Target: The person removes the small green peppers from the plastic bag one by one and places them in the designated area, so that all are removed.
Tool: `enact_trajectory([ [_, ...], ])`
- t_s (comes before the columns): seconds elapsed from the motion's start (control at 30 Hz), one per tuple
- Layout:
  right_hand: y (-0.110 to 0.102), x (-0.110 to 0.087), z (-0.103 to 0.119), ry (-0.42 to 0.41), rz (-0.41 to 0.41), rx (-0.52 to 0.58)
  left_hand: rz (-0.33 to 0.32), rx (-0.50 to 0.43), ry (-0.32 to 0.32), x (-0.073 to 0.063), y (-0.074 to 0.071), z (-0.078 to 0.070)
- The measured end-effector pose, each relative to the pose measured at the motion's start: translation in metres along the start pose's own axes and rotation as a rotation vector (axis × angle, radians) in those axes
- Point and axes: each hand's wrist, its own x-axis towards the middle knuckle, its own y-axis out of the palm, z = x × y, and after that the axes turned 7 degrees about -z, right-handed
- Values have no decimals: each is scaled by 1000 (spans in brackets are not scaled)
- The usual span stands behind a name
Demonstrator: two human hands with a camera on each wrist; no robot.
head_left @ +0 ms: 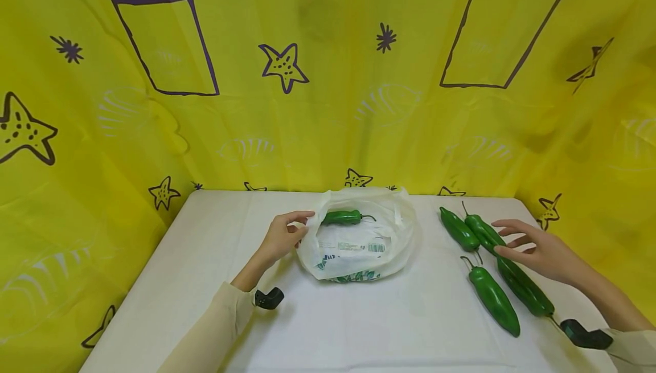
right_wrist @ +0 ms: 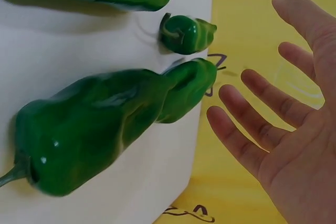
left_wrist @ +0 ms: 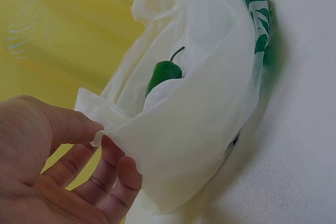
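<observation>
A white plastic bag [head_left: 407, 242] with green leaf print lies with its mouth spread. Inside it is a green pepper [head_left: 344, 217], its stem pointing right; the bag hides part of its body. My left hand [head_left: 281, 239] pinches the bag's left rim between thumb and fingers, as the left wrist view shows. Over at the right, several long green peppers [head_left: 494, 300] lie close together. My right hand [head_left: 538, 254] hovers beside and above them, fingers spread and slightly bent, holding nothing. The right wrist view shows a gap between it and the nearest pepper [right_wrist: 89, 124].
A white-covered table [head_left: 205, 282] bears the bag and the peppers. Yellow curtain [head_left: 328, 134] with drawn stars and shells hangs behind the table and at both sides.
</observation>
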Motion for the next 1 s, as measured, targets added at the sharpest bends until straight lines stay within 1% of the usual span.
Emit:
enact_trajectory([
  [0.23,2,15,10,-51,-4,-9,1,2,-3,0,-1,-1],
  [0.43,2,27,19,-121,-19,-11,-2,5,-1,0,-1,-1],
  [0.6,3,36,28,-174,-33,-36,-2,3,2,0,-1,0],
  [0.77,4,44,39,-194,-38,-40,-4,7,3,0,-1,-1],
  [1.0,5,56,53,-215,-17,-26,-3,18,1,1,-1,0],
])
